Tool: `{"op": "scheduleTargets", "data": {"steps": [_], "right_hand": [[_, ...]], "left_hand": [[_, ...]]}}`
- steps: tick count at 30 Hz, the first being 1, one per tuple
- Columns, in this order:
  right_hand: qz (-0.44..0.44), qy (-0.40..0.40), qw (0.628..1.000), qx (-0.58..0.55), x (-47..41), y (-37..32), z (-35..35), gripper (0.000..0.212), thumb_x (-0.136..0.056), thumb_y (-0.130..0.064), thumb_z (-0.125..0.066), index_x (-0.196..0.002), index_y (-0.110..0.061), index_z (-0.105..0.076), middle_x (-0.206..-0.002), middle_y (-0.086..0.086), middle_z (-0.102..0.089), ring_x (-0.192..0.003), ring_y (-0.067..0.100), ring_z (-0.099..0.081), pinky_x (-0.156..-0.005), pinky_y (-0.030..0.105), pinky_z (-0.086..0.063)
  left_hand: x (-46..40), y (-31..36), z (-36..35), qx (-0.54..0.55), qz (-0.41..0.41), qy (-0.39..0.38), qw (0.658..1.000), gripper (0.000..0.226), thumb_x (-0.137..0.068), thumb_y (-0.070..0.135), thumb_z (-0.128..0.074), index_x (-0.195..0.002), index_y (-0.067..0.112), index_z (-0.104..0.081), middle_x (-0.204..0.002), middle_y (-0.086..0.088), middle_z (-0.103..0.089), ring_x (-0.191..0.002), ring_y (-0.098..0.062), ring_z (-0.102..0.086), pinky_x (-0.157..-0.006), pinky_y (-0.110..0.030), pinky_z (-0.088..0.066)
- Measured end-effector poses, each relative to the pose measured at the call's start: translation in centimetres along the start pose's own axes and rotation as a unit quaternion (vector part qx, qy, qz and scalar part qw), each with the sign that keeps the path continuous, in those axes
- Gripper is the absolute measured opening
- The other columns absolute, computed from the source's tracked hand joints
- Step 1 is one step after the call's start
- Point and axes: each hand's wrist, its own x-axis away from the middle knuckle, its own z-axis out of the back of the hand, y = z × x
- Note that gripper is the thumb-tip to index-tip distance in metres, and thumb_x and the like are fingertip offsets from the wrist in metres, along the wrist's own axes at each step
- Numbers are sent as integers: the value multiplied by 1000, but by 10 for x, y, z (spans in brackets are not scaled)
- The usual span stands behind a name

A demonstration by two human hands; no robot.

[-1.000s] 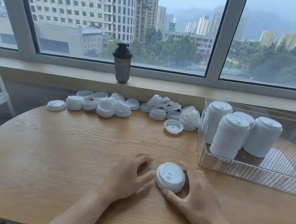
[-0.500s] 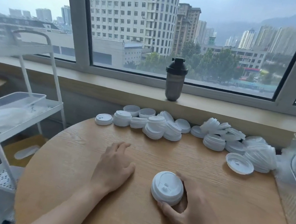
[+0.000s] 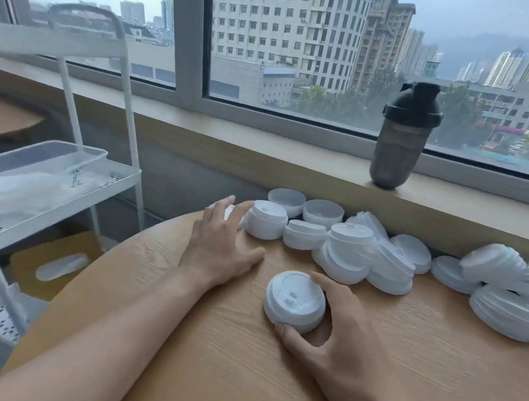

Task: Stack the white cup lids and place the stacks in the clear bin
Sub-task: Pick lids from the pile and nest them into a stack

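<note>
The short stack of white cup lids (image 3: 295,301) sits on the wooden worktop (image 3: 229,368) near the middle of the view, where it was a second ago, and the right hand (image 3: 334,343) still grasps it: thumb curled round the near side, fingers wrapped behind the far right edge.

What has changed is the left hand (image 3: 221,245). A second ago it lay beside the stack; now it has slid away to the far left, fingers straight and spread, holding nothing. Its fingertips (image 3: 231,199) are just reaching a single lid (image 3: 228,210) at the left end of the row, mostly hidden behind them, right beside a small stack of lids (image 3: 264,223).

The view has swung left with that reach. The clear bin, in sight a second ago with tall stacks inside, is now out of frame to the right.

By my reading, the stack in hand is being built up and the left hand is fetching the next lid for it. Plenty of loose lids and part-stacks (image 3: 368,255) remain along the far edge, so the task looks far from finished.

Beyond them a dark shaker bottle (image 3: 401,135) stands on the window sill (image 3: 265,145). At the left stands a white trolley (image 3: 52,173) with a clear tray (image 3: 34,157) on its middle shelf.
</note>
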Motion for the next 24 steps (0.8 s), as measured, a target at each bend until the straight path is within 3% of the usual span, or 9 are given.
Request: {"op": "scheduleTargets", "data": {"steps": [9,15,20,24], "right_hand": [[18,0,1000,9,-53,6,-22,82,-78,-68,-70,-147,-46,-32,-143,-29,-39,-135,-9,-32,-103,18,-34],[22,4,1000,4,-61,10,-28,81,-77,-67,-71,-146,-43,-35,-136,-27,-44,-130,-6,-38,-102,18,-35],[19,7,1000,1,-52,9,-25,82,-79,-63,-72,-147,-41,-35,-142,-24,-42,-134,-3,-36,-101,21,-37],[18,16,1000,-6,-35,9,-18,83,-78,-56,-75,-149,-34,-38,-147,-21,-43,-136,-3,-35,-103,15,-30]], "left_hand": [[-52,-12,-27,-57,-77,-5,995,86,-78,72,-69,-153,43,-38,-157,-2,-42,-152,-17,-21,-126,-42,-8],[-56,-17,-32,-52,-75,6,996,71,-81,77,-61,-142,42,-51,-125,1,-63,-135,-19,-43,-123,-42,-13],[-41,-13,-26,-31,-86,26,995,77,-73,85,-50,-137,43,-55,-123,3,-63,-125,-16,-48,-118,-37,-17],[-16,-5,-17,-26,-73,39,996,69,-79,73,-62,-140,41,-53,-126,4,-61,-127,-17,-46,-113,-36,-21]]}}
